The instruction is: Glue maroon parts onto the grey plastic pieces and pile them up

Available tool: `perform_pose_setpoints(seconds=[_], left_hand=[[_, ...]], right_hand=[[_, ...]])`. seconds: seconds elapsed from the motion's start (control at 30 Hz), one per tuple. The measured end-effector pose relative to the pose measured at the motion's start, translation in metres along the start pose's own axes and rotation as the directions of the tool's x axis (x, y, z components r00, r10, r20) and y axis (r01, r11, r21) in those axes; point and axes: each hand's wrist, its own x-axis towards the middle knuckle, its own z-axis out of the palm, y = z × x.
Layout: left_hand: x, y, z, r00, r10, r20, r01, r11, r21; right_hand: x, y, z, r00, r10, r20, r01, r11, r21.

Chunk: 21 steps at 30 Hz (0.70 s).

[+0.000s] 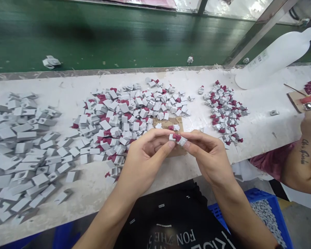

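Observation:
A small grey and dark red part (176, 137) is pinched between both hands at the middle of the view. My left hand (151, 148) closes thumb and finger on its left end. On its right end, the fingertips of my right hand (207, 148) are closed. Just behind them another grey and red piece (174, 128) lies on a brown cardboard sheet (171, 121). A large heap of grey and red parts (124, 114) spreads to the left of the hands, and a smaller heap (224, 110) lies to the right.
Larger grey blocks (28, 148) cover the table's left side. Behind runs a green belt (114, 38) with a few pieces. A white bottle (277, 55) stands back right. Another person's tattooed arm (302, 155) is at the right, above a blue crate (282, 214) of parts.

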Motion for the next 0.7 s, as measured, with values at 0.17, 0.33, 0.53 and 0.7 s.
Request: perform_pose_setpoints(seconds=[0.17,0.33,0.53,0.7], left_hand=[[-0.002,0.002,-0.001,0.998,0.061,0.030,-0.064,0.993,0.094],[0.005,0.020,-0.018,0.994,0.051,0.093,-0.072,0.968,0.238],[0.073,0.080,-0.039,0.975,0.220,-0.027,-0.142,0.714,0.686],[0.197,0.097,-0.041,0.975,0.150,-0.162,0.025,0.652,0.758]], right_hand=[[0.000,-0.002,-0.001,0.999,0.003,0.036,-0.001,0.999,-0.047],[0.021,-0.016,-0.001,0.983,0.039,0.180,-0.037,0.999,-0.017],[0.156,-0.050,-0.004,0.986,-0.019,0.164,0.121,0.757,-0.643],[0.293,-0.044,0.002,0.977,-0.212,-0.007,0.105,0.511,-0.853]])
